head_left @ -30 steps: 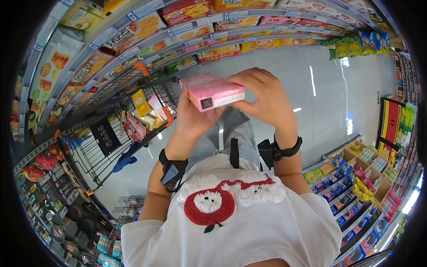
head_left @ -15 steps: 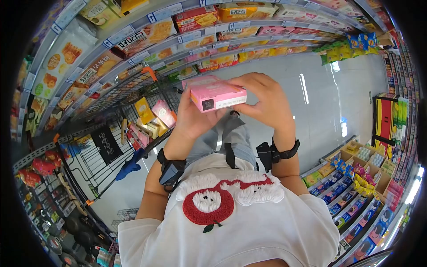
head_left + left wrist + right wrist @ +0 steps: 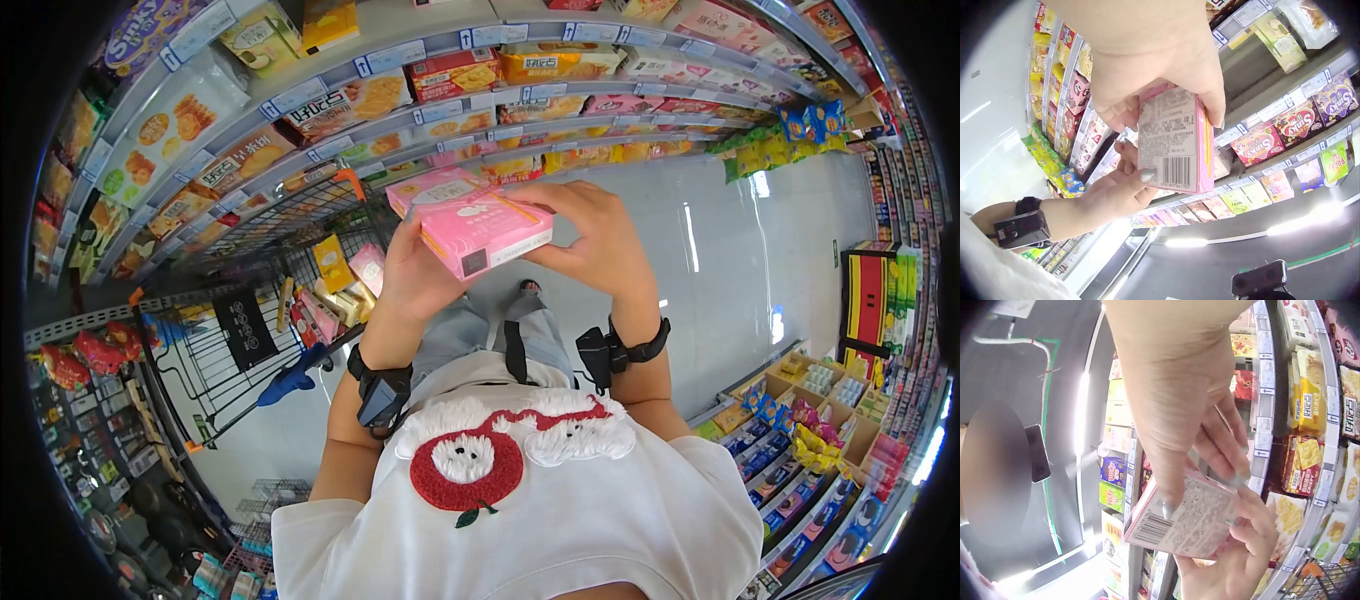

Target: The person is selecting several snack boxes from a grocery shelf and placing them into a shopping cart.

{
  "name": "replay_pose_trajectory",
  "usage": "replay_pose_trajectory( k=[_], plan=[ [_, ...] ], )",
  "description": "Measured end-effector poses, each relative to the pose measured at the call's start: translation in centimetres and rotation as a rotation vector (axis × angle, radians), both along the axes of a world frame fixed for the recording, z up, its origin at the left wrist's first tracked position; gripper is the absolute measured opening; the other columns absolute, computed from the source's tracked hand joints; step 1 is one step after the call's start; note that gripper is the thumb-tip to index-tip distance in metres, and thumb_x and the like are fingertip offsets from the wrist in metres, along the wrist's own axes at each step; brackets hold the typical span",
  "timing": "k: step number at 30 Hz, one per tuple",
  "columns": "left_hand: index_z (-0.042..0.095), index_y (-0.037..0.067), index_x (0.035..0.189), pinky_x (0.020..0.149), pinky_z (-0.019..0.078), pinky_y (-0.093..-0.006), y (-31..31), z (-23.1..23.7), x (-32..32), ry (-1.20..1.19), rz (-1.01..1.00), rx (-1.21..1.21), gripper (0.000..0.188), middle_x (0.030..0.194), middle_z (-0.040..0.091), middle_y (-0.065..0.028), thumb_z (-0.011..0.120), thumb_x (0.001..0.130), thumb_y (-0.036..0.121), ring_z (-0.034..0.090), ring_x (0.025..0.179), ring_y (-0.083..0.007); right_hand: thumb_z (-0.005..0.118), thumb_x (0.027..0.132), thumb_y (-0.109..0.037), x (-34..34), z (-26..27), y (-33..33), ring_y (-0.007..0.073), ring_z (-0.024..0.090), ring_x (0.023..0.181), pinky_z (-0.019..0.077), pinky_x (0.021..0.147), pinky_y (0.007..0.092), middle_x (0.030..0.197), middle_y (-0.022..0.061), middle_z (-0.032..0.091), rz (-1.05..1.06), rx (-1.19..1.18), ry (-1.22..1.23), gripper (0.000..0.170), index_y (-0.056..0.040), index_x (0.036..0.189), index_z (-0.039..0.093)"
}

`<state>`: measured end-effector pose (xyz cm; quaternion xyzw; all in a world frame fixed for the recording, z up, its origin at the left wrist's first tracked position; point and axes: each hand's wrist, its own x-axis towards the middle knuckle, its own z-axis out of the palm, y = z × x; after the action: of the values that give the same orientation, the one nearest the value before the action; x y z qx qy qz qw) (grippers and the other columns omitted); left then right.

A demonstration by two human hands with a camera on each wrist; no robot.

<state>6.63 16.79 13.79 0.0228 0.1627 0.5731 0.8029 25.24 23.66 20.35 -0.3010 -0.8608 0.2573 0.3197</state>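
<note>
Both hands hold a pink box (image 3: 470,222) in front of the body in the head view, its printed top tilted toward the camera. My left hand (image 3: 408,275) grips its left side, thumb along the edge. The right hand (image 3: 590,238) pinches the right end between thumb and fingers. In the left wrist view the back of the box (image 3: 1169,144) shows small print and a barcode, with the left hand (image 3: 1154,56) above it and the right hand (image 3: 1119,187) below. The right wrist view shows the box (image 3: 1185,515) with the right thumb across its back.
A shopping cart (image 3: 215,355) holding several packages stands at the left, a blue cloth-like item (image 3: 290,380) on its side. Snack shelves (image 3: 440,100) curve across the front. At the right are a yellow-red display (image 3: 868,300) and boxed goods. Grey floor (image 3: 700,230) lies beyond the hands.
The pink box has tipped so that more of its printed top shows, both hands still on it. More of the upper shelves has come into the head view.
</note>
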Motion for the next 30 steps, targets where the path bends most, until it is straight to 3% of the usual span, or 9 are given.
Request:
replay_pose_trajectory(
  k=[10,12,19,22,24,28,30],
  plan=[
    [0.035,0.011,0.131,0.09,0.0389,-0.0441,0.9,-4.6,2.4,0.002,-0.029,-0.134,0.068,0.129,0.043,-0.0114,0.054,0.078,0.048,0.044,0.116,-0.0298,0.073,0.064,-0.021,2.9,-5.5,1.1,0.022,0.061,0.069,0.0462,0.063,0.0322,0.079,0.0063,0.063,-0.036,-0.182,-0.035,0.041,-0.0098,0.101,0.06],
    [0.033,0.007,0.131,0.099,0.0321,-0.0452,1.0,-5.3,2.2,-0.057,-0.014,-0.124,0.068,0.132,0.041,-0.0134,0.056,0.078,0.042,0.041,0.12,-0.0301,0.073,0.064,-0.022,2.9,-6.5,1.1,0.0221,0.061,0.069,0.0461,0.063,0.032,0.079,0.0064,0.064,-0.038,-0.176,-0.047,0.043,-0.0098,0.102,0.059],
    [0.032,0.004,0.131,0.104,0.028,-0.046,0.1,-4.0,-0.2,-0.095,-0.006,-0.044,0.069,0.132,0.04,-0.0155,0.058,0.078,0.038,0.039,0.122,-0.0304,0.072,0.064,-0.022,0.5,-4.5,-0.5,0.0223,0.06,0.068,0.046,0.063,0.0322,0.078,0.0062,0.064,-0.048,-0.159,-0.061,0.044,-0.0106,0.104,0.059],
    [0.035,0.011,0.132,0.092,0.0378,-0.0464,0.0,-3.6,-0.6,0.024,-0.009,-0.092,0.07,0.131,0.042,-0.0117,0.058,0.076,0.047,0.043,0.118,-0.03,0.072,0.064,-0.022,-0.1,-3.5,-1.3,0.0233,0.06,0.069,0.0464,0.064,0.0324,0.083,0.0063,0.064,-0.076,-0.119,-0.074,0.044,-0.0106,0.104,0.06],
    [0.035,0.012,0.132,0.091,0.038,-0.0447,0.1,-3.7,-0.5,-0.026,-0.075,-0.079,0.072,0.13,0.043,-0.011,0.058,0.076,0.05,0.043,0.117,-0.0285,0.073,0.062,-0.019,0.4,-2.5,-1.6,0.0243,0.06,0.071,0.0476,0.064,0.0315,0.093,0.0065,0.065,-0.097,-0.087,-0.135,0.045,-0.0101,0.104,0.062],
    [0.037,0.014,0.13,0.088,0.0385,-0.0412,1.2,-4.0,1.3,-0.092,-0.17,-0.04,0.072,0.129,0.045,-0.0087,0.058,0.075,0.054,0.044,0.116,-0.0257,0.073,0.061,-0.02,2.1,-2.0,-1.0,0.0237,0.059,0.07,0.0472,0.062,0.0319,0.089,0.0062,0.066,-0.154,-0.039,-0.187,0.042,-0.011,0.102,0.064],
    [0.033,0.011,0.132,0.099,0.0305,-0.0453,2.0,-4.9,1.9,-0.328,-0.195,-0.008,0.069,0.133,0.04,-0.0104,0.057,0.079,0.047,0.037,0.123,-0.0274,0.073,0.061,-0.02,3.0,-2.3,-0.9,0.0235,0.059,0.07,0.0472,0.062,0.032,0.088,0.0061,0.066,-0.182,-0.018,-0.188,0.041,-0.0114,0.101,0.065]
  ],
)
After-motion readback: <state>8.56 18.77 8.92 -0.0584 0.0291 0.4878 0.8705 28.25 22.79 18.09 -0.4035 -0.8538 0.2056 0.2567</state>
